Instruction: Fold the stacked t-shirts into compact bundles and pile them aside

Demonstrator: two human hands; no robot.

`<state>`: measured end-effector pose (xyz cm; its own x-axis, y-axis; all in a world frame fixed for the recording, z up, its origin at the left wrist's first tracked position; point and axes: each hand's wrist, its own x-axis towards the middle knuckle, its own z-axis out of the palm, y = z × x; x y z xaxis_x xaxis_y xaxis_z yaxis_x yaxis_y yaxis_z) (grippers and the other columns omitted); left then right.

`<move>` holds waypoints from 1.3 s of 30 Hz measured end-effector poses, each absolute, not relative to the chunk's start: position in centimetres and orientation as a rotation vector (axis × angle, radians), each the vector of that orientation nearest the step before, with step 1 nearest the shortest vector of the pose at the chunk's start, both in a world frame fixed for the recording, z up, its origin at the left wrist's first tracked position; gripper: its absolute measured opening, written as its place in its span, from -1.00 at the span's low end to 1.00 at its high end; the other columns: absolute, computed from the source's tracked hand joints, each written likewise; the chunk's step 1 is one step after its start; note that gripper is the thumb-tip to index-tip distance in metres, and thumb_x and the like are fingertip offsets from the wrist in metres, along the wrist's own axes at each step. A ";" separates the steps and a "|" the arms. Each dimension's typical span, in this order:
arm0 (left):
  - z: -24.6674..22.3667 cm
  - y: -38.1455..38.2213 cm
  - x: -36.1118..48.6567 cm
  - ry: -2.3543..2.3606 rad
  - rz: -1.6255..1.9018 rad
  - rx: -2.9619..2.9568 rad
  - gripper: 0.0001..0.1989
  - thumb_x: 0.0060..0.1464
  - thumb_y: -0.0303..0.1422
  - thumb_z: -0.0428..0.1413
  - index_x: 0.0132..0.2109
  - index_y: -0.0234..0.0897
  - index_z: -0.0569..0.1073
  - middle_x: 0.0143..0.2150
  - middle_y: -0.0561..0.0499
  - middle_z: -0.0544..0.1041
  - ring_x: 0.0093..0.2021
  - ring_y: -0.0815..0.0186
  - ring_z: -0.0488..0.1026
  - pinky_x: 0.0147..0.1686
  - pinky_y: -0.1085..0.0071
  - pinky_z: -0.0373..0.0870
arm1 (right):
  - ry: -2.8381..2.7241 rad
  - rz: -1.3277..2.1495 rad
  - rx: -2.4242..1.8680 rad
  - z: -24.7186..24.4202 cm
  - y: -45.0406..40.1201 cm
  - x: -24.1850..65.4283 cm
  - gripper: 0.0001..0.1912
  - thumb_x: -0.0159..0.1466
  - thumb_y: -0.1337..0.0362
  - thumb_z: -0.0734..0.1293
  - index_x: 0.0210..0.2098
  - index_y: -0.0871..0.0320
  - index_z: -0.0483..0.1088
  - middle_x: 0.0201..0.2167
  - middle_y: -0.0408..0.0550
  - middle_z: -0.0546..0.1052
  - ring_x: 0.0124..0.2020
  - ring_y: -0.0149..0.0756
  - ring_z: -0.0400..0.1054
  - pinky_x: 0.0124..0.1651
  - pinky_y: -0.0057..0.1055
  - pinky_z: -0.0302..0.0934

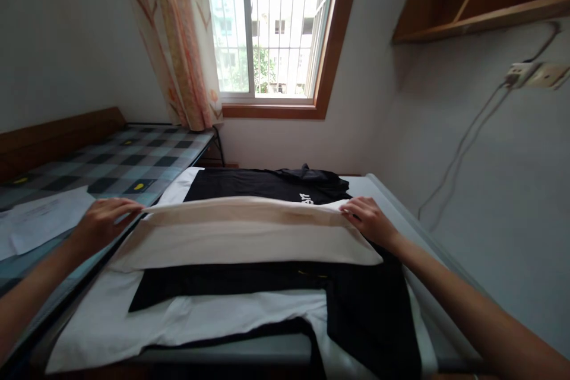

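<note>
A cream cloth garment (249,237) stretches between my two hands, its far edge lifted and drawn fairly straight. At the left end of that edge my left hand (104,219) pinches the fabric. My right hand (367,217) grips the opposite corner between thumb and fingers. Beneath and beyond lies a black garment (240,181) with white lettering, partly covered by the cream cloth. Closer to me, black fabric (369,309) lies over a white garment (111,309), spread flat with its edges overlapping. What kind of garment the cream one is, I cannot tell.
The clothes lie on a light-coloured table (383,190). To the left stands a bed with a checked cover (160,145) and white papers (48,219) on it. A curtain (182,41) hangs by the window. Cables (463,148) run down the right wall from a socket (519,74).
</note>
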<state>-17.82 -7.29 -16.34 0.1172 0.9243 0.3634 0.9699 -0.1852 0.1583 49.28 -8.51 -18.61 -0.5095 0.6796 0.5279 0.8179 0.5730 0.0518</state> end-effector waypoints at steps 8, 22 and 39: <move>-21.0 -11.2 -19.6 -1.787 -0.301 -2.414 -0.62 0.05 -0.11 -0.13 -0.27 0.04 0.58 -0.11 -0.05 0.60 -0.06 0.08 0.49 0.03 0.17 0.31 | -2.462 -0.469 -1.147 -21.2 -10.9 49.9 -0.79 0.38 0.29 0.21 -0.25 0.13 0.48 -0.28 0.00 0.53 -0.21 -0.21 0.35 -0.08 -0.27 0.16; -18.0 -8.4 -15.8 -2.202 -0.479 -2.188 -0.56 -0.03 -0.01 -0.07 -0.23 -0.17 0.54 -0.19 -0.05 0.55 -0.19 0.14 0.52 -0.20 0.35 0.41 | -2.554 -0.580 -1.141 -20.0 -11.6 49.2 -0.78 0.37 0.32 0.21 -0.24 0.13 0.50 -0.30 0.00 0.51 -0.22 -0.20 0.34 -0.07 -0.27 0.12; -17.7 -1.3 -13.0 -2.522 -0.560 -2.032 -0.62 -0.10 -0.05 0.06 -0.33 -0.29 0.49 -0.26 -0.15 0.60 -0.23 0.13 0.53 -0.28 0.39 0.39 | -2.547 -0.525 -1.153 -20.9 -11.3 49.3 -0.79 0.35 0.33 0.21 -0.23 0.14 0.50 -0.30 0.02 0.51 -0.25 -0.20 0.37 -0.14 -0.29 0.20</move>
